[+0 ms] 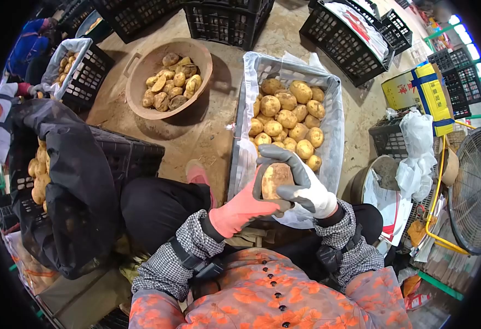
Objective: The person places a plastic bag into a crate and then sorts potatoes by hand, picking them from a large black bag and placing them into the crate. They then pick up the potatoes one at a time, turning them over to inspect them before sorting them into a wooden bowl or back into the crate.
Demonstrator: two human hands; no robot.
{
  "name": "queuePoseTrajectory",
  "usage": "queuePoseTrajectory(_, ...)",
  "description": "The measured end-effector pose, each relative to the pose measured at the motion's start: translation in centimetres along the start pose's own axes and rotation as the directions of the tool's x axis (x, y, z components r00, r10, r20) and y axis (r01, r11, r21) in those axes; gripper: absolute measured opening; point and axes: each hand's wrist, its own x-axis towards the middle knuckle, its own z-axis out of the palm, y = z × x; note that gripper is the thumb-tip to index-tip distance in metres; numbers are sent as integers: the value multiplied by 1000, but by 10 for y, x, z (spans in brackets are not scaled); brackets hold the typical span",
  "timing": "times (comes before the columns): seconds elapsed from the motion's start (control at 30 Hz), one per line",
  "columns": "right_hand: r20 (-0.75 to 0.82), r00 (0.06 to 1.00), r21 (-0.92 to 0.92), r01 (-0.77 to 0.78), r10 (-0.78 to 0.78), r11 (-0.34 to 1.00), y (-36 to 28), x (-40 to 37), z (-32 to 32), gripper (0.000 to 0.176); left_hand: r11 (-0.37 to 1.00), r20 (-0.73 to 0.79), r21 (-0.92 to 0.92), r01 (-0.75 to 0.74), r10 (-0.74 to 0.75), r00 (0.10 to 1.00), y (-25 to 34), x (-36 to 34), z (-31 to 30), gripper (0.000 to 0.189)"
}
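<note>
Both gloved hands grip one large potato (277, 180) above the near end of a lined crate. My left hand (241, 207), in a pink glove with grey fingers, wraps its left side and underside. My right hand (306, 183), in a white glove with grey fingers, curls over its top and right side. Just beyond the hands, several potatoes (286, 117) lie in the crate (335, 137), which has a pale plastic liner. Part of the held potato is hidden by the fingers.
A brown basin (136, 93) of rough, damaged potatoes stands ahead on the left. A black crate (136, 156) with dark cloth (78, 181) and more potatoes is at my left. On the right are a fan (471, 189) and a yellow box (432, 98). Another person (29, 46) is at far left.
</note>
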Motion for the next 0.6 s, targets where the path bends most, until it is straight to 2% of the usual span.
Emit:
queuePoseTrajectory(0.03,-21,1000,-132,-15,13,991,1,0,2,76,963,-48,255,-91,107,993,-4,3,2,88)
queuePoseTrajectory(0.07,-45,999,-260,-35,25,965,3,0,3,74,855,-68,494,-159,220,973,-11,6,3,88)
queuePoseTrajectory(0.1,-83,997,-216,-14,-4,976,16,1,4,60,800,-186,588,-122,280,942,-19,9,3,84)
queuePoseTrajectory(0.13,-82,997,-219,-8,-10,976,20,4,-3,60,797,-181,591,-126,284,942,-19,15,0,84)
queuePoseTrajectory(0.2,-159,975,-154,-182,158,971,26,1,-4,44,712,-179,697,-86,289,940,-20,16,-2,80)
queuePoseTrajectory(0.23,-161,973,-152,-188,163,970,26,-1,-5,44,716,-182,693,-83,285,941,-17,15,-1,80)
queuePoseTrajectory(0.3,-126,977,-183,-191,170,964,24,-4,-9,41,845,-187,529,85,19,982,-6,10,-1,80)
queuePoseTrajectory(0.4,-106,979,-207,-192,173,959,26,-9,-9,40,857,-128,505,100,-40,991,-7,7,-6,80)
queuePoseTrajectory(0.47,-150,986,-343,-115,67,932,26,-9,-10,27,873,-120,482,77,-22,993,-23,12,-15,80)
queuePoseTrajectory(0.5,-168,982,-412,-150,87,899,26,-11,-15,26,884,-137,466,41,26,990,-27,11,-22,80)
queuePoseTrajectory(0.53,-149,984,-475,-157,96,866,30,-11,-22,25,908,-84,419,28,8,996,-27,12,-23,82)
queuePoseTrajectory(0.57,-144,988,-516,-122,54,848,17,-12,-9,25,884,-115,464,64,-11,993,-23,8,-16,81)
queuePoseTrajectory(0.6,-85,994,-599,1,-65,801,18,-10,-6,24,890,-39,455,15,3,999,-21,8,-14,81)
